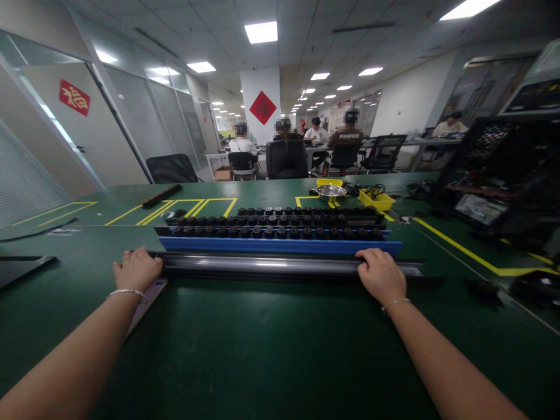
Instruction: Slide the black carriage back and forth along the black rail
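A long, shiny black rail (262,265) lies crosswise in front of me on the green table. My left hand (139,269) has its fingers closed around the rail's left end. Toward the other end, my right hand (381,275) grips the same rail from above, fingers curled over it. Just behind stands a long blue strip (280,245), and past it are several rows of small black round parts (271,232) set in rails. Partly under my left wrist rests a phone-like flat object (151,300).
A metal bowl (331,191) and a yellow bin (376,200) with black cables stand at the back. At right is a dark open rack (485,175). Yellow tape (459,248) marks the green table (262,350). People sit at desks beyond, near a black chair (287,158).
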A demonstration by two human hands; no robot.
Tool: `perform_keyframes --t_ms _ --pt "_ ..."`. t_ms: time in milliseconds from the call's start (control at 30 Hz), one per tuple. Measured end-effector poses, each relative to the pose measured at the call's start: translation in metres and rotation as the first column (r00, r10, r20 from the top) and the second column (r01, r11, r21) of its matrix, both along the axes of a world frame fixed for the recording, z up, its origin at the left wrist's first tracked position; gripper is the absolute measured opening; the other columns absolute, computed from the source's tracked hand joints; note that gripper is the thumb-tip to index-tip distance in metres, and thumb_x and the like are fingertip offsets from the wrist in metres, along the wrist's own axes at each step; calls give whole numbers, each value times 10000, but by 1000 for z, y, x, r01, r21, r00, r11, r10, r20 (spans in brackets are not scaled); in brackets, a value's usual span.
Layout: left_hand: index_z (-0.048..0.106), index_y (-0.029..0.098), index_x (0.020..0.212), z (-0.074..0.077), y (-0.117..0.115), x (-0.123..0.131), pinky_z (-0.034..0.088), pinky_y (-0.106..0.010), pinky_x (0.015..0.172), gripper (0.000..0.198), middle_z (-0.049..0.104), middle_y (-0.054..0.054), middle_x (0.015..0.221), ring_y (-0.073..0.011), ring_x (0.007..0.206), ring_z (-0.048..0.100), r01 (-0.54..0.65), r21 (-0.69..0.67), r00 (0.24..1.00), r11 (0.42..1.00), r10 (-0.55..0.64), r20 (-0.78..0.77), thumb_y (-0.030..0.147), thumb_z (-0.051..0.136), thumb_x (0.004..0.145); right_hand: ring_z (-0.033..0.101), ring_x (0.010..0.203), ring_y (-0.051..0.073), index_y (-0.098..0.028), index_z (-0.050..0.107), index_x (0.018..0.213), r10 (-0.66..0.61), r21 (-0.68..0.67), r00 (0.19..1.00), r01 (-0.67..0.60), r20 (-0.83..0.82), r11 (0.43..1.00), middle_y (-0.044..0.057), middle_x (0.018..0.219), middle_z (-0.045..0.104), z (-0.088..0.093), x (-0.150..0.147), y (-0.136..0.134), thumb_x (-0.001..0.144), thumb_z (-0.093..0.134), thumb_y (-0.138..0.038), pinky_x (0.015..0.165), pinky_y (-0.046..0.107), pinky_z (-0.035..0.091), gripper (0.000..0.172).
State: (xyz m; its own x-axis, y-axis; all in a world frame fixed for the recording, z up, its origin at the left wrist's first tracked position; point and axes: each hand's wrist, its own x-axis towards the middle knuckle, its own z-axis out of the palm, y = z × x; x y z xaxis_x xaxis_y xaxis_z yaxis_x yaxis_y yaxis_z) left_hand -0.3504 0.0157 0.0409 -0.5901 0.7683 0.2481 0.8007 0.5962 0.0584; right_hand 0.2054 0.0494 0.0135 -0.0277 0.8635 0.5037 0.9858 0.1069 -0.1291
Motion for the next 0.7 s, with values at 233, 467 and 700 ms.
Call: perform_keyframes --t_ms 233,467,700 --pt "531 86 1046 4 3 3 396 -472 885 363 575 -228 1155 -334 1126 503 6 -41 1000 999 -5 23 274 397 767 511 954 203 -229 620 1039 -132 -45 989 130 -64 991 51 1103 595 -2 -12 -9 814 359 -171 744 347 367 349" --pt "523 66 1029 5 11 -4 458 -404 775 354 585 -243 1120 -333 1012 582 4 -100 995 995 5 98 259 411 754 495 999 208 -223 611 1045 -156 -61 982 151 -103 987 62 1127 585 -2 -17 -11 823 381 -235 781 352 354 320" --pt "486 62 1071 11 13 3 457 -385 755 387 571 -247 1142 -343 1027 577 16 -136 991 991 3 134 281 432 756 493 983 216 -206 607 1020 -129 25 987 132 -96 991 78 1104 597 -6 -18 -12 816 411 -249 761 348 320 286"
